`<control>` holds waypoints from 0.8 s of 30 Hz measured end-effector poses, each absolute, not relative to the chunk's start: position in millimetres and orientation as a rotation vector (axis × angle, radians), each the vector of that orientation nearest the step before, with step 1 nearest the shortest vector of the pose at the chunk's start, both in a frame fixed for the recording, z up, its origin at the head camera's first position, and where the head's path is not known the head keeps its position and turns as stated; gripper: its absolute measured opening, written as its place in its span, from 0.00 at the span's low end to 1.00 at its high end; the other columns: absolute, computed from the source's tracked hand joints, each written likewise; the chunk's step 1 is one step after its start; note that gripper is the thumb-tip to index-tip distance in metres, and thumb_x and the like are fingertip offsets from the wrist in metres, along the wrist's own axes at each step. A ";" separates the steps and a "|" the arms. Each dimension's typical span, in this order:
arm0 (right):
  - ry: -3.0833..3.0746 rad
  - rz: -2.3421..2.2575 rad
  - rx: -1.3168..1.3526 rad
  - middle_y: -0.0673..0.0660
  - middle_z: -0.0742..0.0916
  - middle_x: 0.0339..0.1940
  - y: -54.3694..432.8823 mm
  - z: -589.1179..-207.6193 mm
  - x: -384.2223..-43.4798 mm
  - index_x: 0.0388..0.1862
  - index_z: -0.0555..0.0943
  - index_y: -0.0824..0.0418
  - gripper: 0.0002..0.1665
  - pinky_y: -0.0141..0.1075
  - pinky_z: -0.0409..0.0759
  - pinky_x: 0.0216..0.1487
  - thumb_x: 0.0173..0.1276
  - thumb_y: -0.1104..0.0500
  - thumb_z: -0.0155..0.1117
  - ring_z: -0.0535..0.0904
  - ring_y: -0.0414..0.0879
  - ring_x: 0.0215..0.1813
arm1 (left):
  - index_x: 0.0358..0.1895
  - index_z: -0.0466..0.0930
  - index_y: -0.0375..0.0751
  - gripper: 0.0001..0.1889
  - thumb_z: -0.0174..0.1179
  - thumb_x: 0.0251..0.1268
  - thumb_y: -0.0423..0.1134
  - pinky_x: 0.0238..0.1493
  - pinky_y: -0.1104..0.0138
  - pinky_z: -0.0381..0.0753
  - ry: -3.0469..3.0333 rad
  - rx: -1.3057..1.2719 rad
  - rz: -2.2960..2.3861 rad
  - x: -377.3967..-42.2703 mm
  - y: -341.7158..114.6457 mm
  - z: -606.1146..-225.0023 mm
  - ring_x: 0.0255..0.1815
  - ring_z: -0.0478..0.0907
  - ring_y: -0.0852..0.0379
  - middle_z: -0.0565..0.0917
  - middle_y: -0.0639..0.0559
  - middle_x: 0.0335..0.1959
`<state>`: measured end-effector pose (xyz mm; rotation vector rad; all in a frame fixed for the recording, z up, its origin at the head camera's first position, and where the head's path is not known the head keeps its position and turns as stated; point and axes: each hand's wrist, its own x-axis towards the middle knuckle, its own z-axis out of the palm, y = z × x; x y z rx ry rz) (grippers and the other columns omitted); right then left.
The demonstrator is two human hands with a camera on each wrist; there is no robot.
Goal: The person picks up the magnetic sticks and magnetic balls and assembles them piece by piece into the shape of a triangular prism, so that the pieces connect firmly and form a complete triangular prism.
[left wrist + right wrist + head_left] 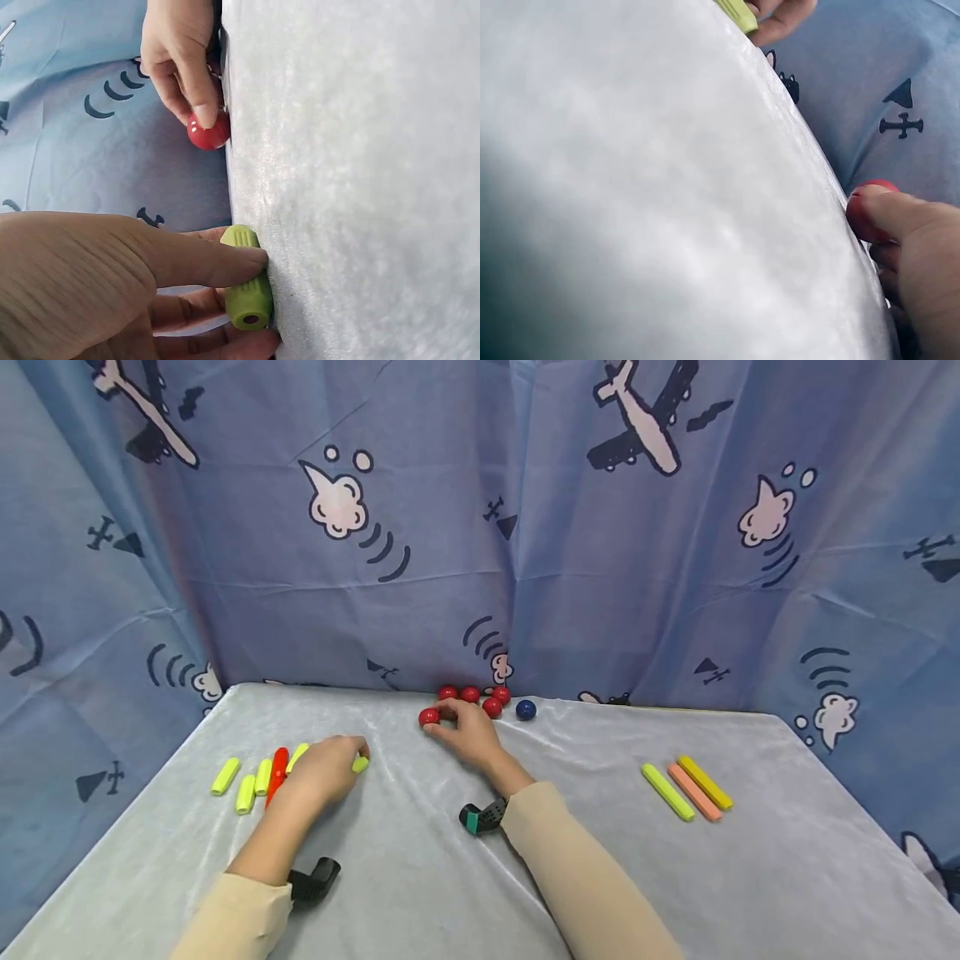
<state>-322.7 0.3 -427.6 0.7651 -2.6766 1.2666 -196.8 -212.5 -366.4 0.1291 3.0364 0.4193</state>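
My left hand [327, 770] pinches a short yellow-green ribbed block [250, 301] with a dark hole in its end, thumb on one side and fingers on the other, low over the cloth. Near the back edge, my right hand [471, 737] holds a glossy red ball [428, 717] between thumb and fingers. Several more red balls [469, 694] sit just beyond that hand, with a dark blue ball [526, 710] to their right. Left of my left hand lie several yellow-green blocks [245, 794] and a longer red stick [280, 767], partly covered by the hand and wrist.
A pale cloth [420, 877] covers the table. Towards the right lie a yellow-green stick [667, 792], an orange stick [694, 788] and a yellow stick [705, 782], side by side. A blue patterned curtain [420, 610] hangs along the back edge. Black wrist cameras [315, 881] are worn on both wrists.
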 end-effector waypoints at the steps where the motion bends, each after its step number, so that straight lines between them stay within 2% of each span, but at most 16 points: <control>1: -2.669 1.300 0.754 0.55 0.90 0.50 0.2 -427.6 -321.8 0.53 0.85 0.57 0.17 0.44 0.80 0.62 0.68 0.52 0.70 0.84 0.49 0.55 | 0.48 0.83 0.39 0.11 0.56 0.66 0.27 0.47 0.50 0.81 3.044 0.131 0.401 -196.4 -212.5 -366.4 0.46 0.82 0.42 0.86 0.39 0.47; 5: -2.675 1.337 0.750 0.55 0.90 0.49 -0.3 -427.1 -321.1 0.53 0.85 0.58 0.18 0.44 0.81 0.60 0.69 0.50 0.69 0.85 0.49 0.53 | 0.49 0.84 0.39 0.14 0.56 0.63 0.25 0.46 0.51 0.82 3.071 0.137 0.353 -194.4 -211.0 -366.7 0.44 0.83 0.43 0.87 0.39 0.45; 9: -2.739 1.215 0.813 0.54 0.89 0.56 -2.7 -422.0 -324.2 0.63 0.80 0.55 0.30 0.46 0.80 0.62 0.66 0.43 0.70 0.84 0.50 0.58 | 0.50 0.84 0.39 0.15 0.56 0.63 0.25 0.46 0.50 0.82 3.079 0.153 0.343 -196.9 -206.2 -365.9 0.45 0.83 0.43 0.87 0.39 0.46; 13: -2.785 1.082 0.983 0.55 0.86 0.61 -19.9 -416.1 -322.5 0.69 0.76 0.53 0.35 0.47 0.77 0.66 0.66 0.42 0.69 0.81 0.51 0.62 | 0.51 0.84 0.40 0.13 0.58 0.66 0.28 0.51 0.49 0.82 3.053 0.140 0.344 -200.2 -206.8 -365.9 0.49 0.83 0.42 0.87 0.40 0.48; 17: -2.802 0.951 1.207 0.55 0.80 0.70 -42.5 -408.5 -315.1 0.74 0.72 0.50 0.35 0.50 0.68 0.75 0.69 0.46 0.67 0.73 0.51 0.73 | 0.51 0.84 0.39 0.12 0.59 0.67 0.29 0.54 0.48 0.82 3.046 0.167 0.357 -202.6 -207.5 -365.0 0.51 0.83 0.42 0.87 0.40 0.49; 19: -2.799 0.856 1.323 0.53 0.77 0.74 -54.5 -405.7 -311.3 0.75 0.71 0.48 0.33 0.51 0.66 0.76 0.72 0.48 0.64 0.70 0.51 0.75 | 0.51 0.84 0.38 0.12 0.60 0.65 0.28 0.55 0.48 0.82 3.047 0.178 0.366 -202.2 -208.9 -364.9 0.51 0.83 0.41 0.87 0.40 0.48; 21: -2.794 0.787 1.398 0.50 0.78 0.74 -64.9 -404.6 -309.1 0.74 0.72 0.46 0.31 0.50 0.68 0.74 0.74 0.49 0.62 0.72 0.50 0.74 | 0.50 0.84 0.37 0.12 0.62 0.64 0.27 0.54 0.48 0.82 3.041 0.177 0.373 -201.2 -210.7 -364.6 0.51 0.84 0.41 0.87 0.40 0.48; 24: -2.759 0.813 1.422 0.48 0.85 0.64 -75.1 -406.5 -310.1 0.67 0.78 0.47 0.24 0.42 0.74 0.67 0.74 0.51 0.63 0.79 0.46 0.64 | 0.49 0.84 0.38 0.13 0.62 0.62 0.27 0.54 0.48 0.81 3.026 0.155 0.380 -200.0 -213.6 -363.2 0.51 0.83 0.42 0.87 0.40 0.48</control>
